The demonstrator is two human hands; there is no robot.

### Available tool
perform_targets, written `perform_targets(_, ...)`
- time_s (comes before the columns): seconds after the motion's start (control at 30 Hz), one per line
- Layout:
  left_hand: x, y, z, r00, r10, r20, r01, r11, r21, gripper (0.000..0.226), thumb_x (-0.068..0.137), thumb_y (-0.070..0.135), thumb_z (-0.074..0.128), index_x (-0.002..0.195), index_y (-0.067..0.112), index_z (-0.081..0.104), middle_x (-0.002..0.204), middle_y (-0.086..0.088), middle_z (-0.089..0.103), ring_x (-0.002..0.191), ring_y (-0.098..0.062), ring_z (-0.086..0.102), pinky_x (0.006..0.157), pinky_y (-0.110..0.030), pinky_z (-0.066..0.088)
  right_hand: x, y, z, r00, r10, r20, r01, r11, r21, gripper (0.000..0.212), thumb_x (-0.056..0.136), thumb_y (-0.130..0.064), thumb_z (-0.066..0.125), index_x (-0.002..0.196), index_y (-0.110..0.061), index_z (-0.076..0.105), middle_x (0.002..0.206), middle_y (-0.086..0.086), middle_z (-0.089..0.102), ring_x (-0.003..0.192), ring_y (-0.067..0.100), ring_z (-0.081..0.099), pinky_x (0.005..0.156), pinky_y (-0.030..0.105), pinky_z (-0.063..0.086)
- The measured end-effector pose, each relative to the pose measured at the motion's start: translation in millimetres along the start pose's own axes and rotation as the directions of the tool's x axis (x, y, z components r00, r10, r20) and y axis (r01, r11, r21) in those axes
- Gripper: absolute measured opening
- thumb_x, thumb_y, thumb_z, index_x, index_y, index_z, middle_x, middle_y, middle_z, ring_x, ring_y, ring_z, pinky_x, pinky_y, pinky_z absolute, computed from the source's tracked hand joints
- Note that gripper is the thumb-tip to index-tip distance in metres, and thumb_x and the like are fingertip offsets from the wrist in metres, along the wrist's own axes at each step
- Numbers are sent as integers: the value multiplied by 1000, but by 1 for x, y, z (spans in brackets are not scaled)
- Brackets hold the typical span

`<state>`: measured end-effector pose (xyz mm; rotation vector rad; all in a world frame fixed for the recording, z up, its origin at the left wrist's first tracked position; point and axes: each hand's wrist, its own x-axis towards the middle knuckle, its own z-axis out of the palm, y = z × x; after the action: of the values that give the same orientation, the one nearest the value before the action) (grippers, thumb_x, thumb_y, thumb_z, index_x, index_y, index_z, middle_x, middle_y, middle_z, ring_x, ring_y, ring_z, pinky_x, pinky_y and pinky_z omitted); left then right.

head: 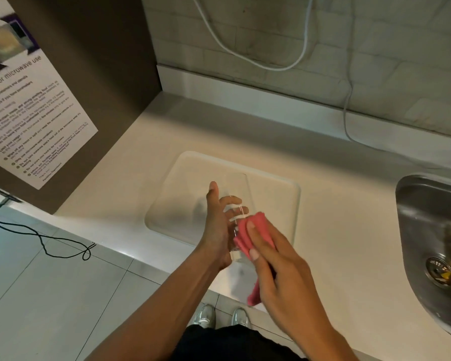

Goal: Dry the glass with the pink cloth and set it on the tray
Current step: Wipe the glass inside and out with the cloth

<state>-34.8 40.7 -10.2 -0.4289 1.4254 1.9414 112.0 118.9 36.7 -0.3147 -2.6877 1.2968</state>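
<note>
Head view, single frame: I see both bare hands held over the near edge of a pale counter (336,230). The left hand (218,230) is wrapped around a clear glass (236,217), thumb pointing up and fingers curled round the far side; the glass is held above the counter, over the near right part of the tray (182,183), and I cannot tell whether its base touches anything. The glass is transparent and partly blurred, so its rim and base are hard to trace. The right hand (281,272) is closed on the pink cloth (255,230), pressing a bunched fold of it against the right side of the glass with the fingertips; a tail of the cloth hangs below the palm. The tray is a translucent white rectangle with rounded corners, lying flat on the counter and bare where I can see it. To the right, a steel sink (427,230) with its drain showing. A white cable (303,48) loops down the tiled wall behind. On the brown panel at left hangs a printed microwave notice (29,108). A black cord (37,235) lies on the floor tiles below, and two pale shoes (221,317) show at the counter's foot.
</note>
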Motion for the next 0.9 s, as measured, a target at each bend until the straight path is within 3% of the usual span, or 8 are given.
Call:
perform_targets(0.17,-6,-11,5,998,-57,18,57,998,3,89,88,91,32,106,13,72,87,-9,80,75,-26,77,69,-38,66,9,12,-7,994,102,-45,-99,993,68,44,105,-34,48,145,-50,42,151,-42,26,130,-26,31,116,22,33)
perform_targets(0.23,-10,-16,8,997,-68,44,70,997,-38,98,87,91,33,119,8,74,107,-22,81,97,-38,80,85,-49,67,16,7,-10,995,81,-56,-75,992,104,45,105,-29,48,145,-49,44,157,-32,28,120,-11,56,103,24,50)
perform_targets(0.33,-2,-7,6,999,-33,17,34,996,-77,87,88,90,36,105,13,73,98,-14,79,82,-29,78,80,-42,63,-2,0,-3,1000,-2,0,2,998,61,52,103,-28,50,145,-57,38,162,-32,17,118,17,65,90,27,58)
perform_targets(0.47,-4,-12,6,999,-42,9,42,999,-23,86,87,91,36,101,15,74,89,-10,79,72,-23,76,67,-37,63,-2,10,-9,997,62,-40,-57,993,103,44,102,-39,47,142,-55,43,151,-46,24,138,-9,39,109,6,30)
perform_targets(0.57,-12,-19,11,995,-77,57,80,996,-49,100,85,92,37,123,8,75,112,-25,81,99,-37,80,90,-52,66,13,8,-13,994,109,-23,-106,988,110,44,104,-36,47,143,-56,42,154,-42,22,125,12,61,104,26,50)
perform_targets(0.67,-7,-13,7,998,-51,30,52,998,-20,91,86,93,32,107,16,77,98,-14,84,86,-29,79,78,-41,62,0,3,-10,999,49,-5,-49,996,79,50,103,-36,47,142,-64,35,160,-36,17,102,10,71,84,22,59)
perform_targets(0.77,-4,-18,0,997,-62,40,63,997,-41,87,87,92,32,93,19,79,89,-9,82,80,-26,77,80,-40,57,-8,9,-10,1000,9,11,-9,1000,0,47,103,-42,44,143,-64,33,158,-39,17,135,-4,44,110,22,42)
perform_targets(0.9,-13,-30,4,986,-91,137,108,987,-121,87,91,86,37,107,18,87,110,-20,83,99,-33,82,78,-42,65,15,1,-14,999,32,-29,-34,998,-59,44,105,-40,41,145,-58,36,159,-34,18,145,-3,28,119,30,33)
